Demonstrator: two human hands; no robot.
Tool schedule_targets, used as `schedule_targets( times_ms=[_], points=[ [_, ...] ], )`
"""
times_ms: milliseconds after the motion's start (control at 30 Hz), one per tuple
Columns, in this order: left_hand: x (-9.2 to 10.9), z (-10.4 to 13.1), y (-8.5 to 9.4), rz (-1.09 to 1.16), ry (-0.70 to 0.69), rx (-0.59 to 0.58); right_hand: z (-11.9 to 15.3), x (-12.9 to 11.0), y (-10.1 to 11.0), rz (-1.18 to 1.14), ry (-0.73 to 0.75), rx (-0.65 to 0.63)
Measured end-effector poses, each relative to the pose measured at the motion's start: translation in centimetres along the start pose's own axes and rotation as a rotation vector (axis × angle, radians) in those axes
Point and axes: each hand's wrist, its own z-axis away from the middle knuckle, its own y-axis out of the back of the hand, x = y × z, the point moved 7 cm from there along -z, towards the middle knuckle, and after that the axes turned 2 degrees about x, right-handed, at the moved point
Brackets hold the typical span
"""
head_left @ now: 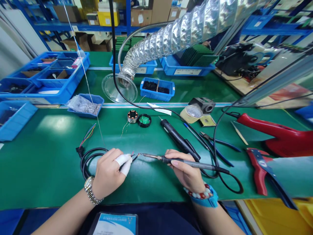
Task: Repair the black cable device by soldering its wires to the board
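Above green matting, fingers (125,163) grip black cable (91,159).

The bench (61,182) was green, smooth and shiny. The big hose (176,36) looked like crinkly, shiny silver foil. The bins (156,89) were blue plastic. The watch (90,189) was shiny metal. The boxes (141,17) behind were dull brown cardboard.

Brt; glare on bench (57,122) L; edges blurry, stretched.
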Motion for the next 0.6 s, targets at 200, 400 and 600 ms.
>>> schedule_targets(
  times_ms=[200, 400, 600],
  points=[
    [-0.1, 0.2, 0.3, 0.019, 0.008, 0.004, 0.4, -2.3, 0.8, 0.084, 0.107, 0.022],
    [-0.4, 0.6, 0.4, 0.029, -0.037, 0.026, -0.3, -7.6, 6.2, 0.532, 0.346, 0.326],
    [-0.4, 0.8, 0.4, 0.047, -0.048, 0.072, -4.6, -10.5, 12.7, 0.910, 0.459, 0.564]
  ],
)
